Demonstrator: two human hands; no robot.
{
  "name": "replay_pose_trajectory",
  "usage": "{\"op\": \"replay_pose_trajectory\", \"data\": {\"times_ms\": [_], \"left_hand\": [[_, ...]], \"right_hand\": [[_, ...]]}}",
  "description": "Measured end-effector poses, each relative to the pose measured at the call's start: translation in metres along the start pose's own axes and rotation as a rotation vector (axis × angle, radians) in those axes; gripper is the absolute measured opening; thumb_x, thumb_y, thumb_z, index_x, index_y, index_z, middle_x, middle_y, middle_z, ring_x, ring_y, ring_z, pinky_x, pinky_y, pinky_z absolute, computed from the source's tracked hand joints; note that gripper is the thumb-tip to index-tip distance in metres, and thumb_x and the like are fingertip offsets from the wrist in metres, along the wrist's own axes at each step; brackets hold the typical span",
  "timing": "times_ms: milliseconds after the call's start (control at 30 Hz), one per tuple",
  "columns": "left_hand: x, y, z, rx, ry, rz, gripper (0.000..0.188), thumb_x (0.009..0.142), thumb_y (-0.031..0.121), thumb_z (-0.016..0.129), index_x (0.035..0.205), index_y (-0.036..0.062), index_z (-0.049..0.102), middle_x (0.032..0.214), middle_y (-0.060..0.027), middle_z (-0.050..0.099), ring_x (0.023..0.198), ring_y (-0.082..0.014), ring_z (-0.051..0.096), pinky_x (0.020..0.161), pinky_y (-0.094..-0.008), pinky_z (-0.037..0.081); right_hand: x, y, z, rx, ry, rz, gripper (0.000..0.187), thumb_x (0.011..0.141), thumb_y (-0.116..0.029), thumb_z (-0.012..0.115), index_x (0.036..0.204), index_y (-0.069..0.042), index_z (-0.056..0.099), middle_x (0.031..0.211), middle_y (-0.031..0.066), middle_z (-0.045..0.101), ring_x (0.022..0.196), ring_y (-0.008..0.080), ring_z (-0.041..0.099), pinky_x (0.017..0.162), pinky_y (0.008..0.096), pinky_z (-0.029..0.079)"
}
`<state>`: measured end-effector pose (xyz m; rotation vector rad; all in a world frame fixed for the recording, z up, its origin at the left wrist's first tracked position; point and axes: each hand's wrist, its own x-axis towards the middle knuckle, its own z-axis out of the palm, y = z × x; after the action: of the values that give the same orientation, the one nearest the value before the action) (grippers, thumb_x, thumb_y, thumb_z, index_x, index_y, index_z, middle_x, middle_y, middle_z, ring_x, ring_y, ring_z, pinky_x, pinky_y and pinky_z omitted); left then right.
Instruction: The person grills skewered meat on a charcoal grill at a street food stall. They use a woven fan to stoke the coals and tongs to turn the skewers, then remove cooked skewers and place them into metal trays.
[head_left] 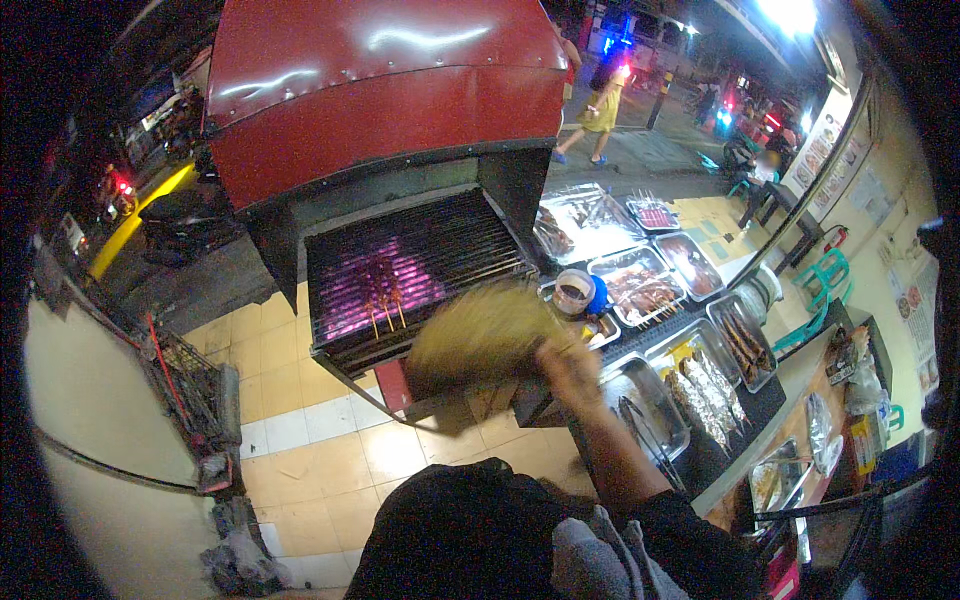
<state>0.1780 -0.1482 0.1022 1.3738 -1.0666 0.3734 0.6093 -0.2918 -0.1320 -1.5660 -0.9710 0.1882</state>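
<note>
My right hand [568, 372], smeared by motion, is closed round the edge of a flat tan fan [478, 335] that looks woven. The blurred fan is in front of the near right corner of a charcoal grill [470, 225]. Several dark meat skewers [380, 283] lie on the left part of the grate over glowing purple-pink coals, their sticks pointing toward me. A red metal hood [390, 90] covers the grill's far side. My left hand is out of view.
Right of the grill, a table bears trays of meat [640, 292], foil-wrapped food [705, 395], tongs [650, 440] in a metal tray [665, 405] and a round tub [573, 292]. A person in yellow shorts [600, 112] walks beyond. Green chairs [825, 280] stand at right; a metal rack [195, 400] at left.
</note>
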Motion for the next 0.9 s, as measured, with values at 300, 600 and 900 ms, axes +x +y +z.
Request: {"op": "replay_pose_trajectory", "data": {"times_ms": [300, 600, 900], "left_hand": [[0.092, -0.111, -0.007, -0.044, -0.093, -0.366, 0.016, 0.086, 0.016, 0.074, 0.089, 0.0018, 0.068, 0.142, -0.0286, 0.053, 0.132, -0.0456, 0.051, 0.102, -0.0524, 0.047], [0.084, -0.071, -0.035, -0.456, 0.359, -1.017, 0.039, 0.087, 0.033, 0.076, 0.077, -0.0035, 0.066, 0.064, -0.0087, 0.061, 0.061, -0.0157, 0.058, 0.054, -0.032, 0.044], [-0.043, -0.062, -0.003, 0.472, 0.691, -0.897, 0.039, 0.105, 0.037, 0.056, 0.112, 0.002, 0.072, 0.124, -0.0256, 0.065, 0.113, -0.0382, 0.067, 0.098, -0.0521, 0.054]], "right_hand": [[-0.025, -0.049, 0.07, 0.144, -0.711, 0.179, 0.033, 0.104, -0.025, 0.058, 0.13, -0.005, 0.067, 0.123, 0.0073, 0.068, 0.112, 0.0239, 0.063, 0.1, 0.0424, 0.051], [0.035, -0.016, -0.017, 0.497, 0.62, -0.07, 0.052, 0.104, -0.041, 0.061, 0.134, 0.0, 0.056, 0.123, 0.0149, 0.067, 0.111, 0.0265, 0.065, 0.096, 0.0396, 0.054], [-0.018, -0.001, 0.025, 0.378, -0.397, -0.023, 0.037, 0.099, -0.018, 0.068, 0.133, -0.003, 0.064, 0.138, 0.0168, 0.064, 0.129, 0.0296, 0.059, 0.113, 0.044, 0.044]]}}
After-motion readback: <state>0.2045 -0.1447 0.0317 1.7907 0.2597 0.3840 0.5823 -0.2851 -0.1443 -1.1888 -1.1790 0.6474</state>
